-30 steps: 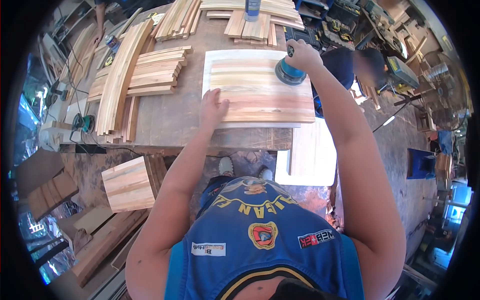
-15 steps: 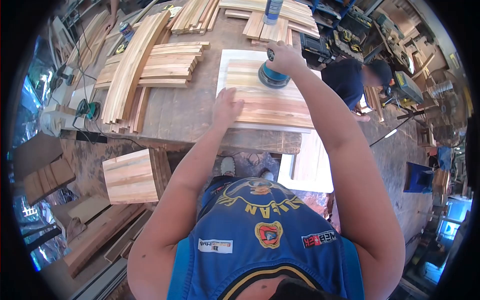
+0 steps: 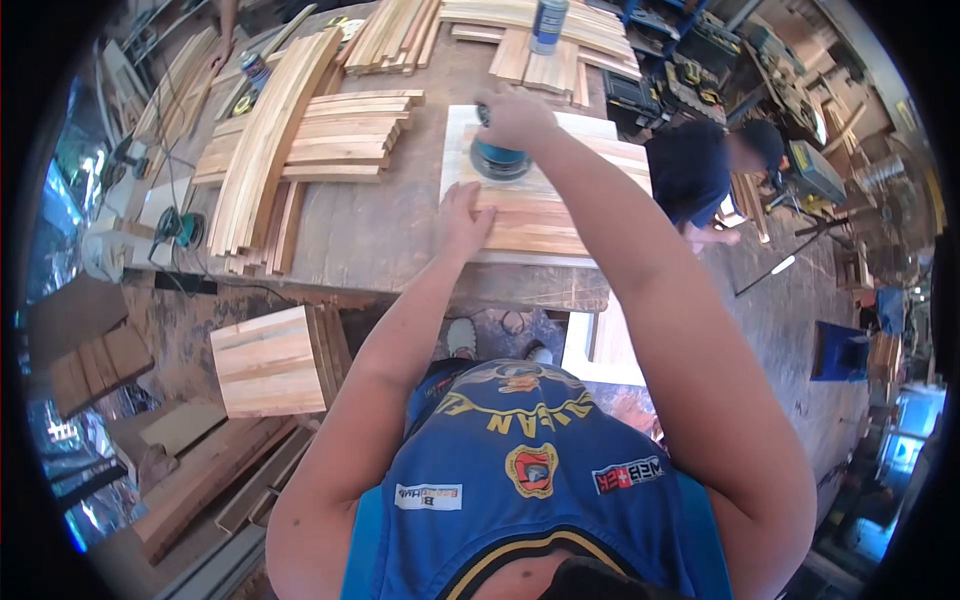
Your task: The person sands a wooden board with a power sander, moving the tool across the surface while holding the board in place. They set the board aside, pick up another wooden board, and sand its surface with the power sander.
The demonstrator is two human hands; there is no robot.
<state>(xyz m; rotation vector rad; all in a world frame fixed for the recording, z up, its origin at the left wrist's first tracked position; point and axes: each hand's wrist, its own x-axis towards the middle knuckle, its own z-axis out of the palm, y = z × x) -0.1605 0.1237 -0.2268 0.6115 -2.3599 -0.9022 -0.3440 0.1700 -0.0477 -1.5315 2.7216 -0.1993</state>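
A glued-up panel of striped wood lies flat on a white board on the workbench. My right hand grips a round blue sander that rests on the panel's far left part. My left hand lies flat on the panel's near left corner, fingers spread, pressing it down. My right forearm crosses over the panel's right half and hides it.
Stacks of wooden slats cover the bench's left and far side, with a blue can at the back. Another person crouches right of the bench. Finished panels lean on the floor at left.
My right hand has slid the sander leftward across the far side of the panel, from its right corner to its left part. My left hand stays on the near left corner.
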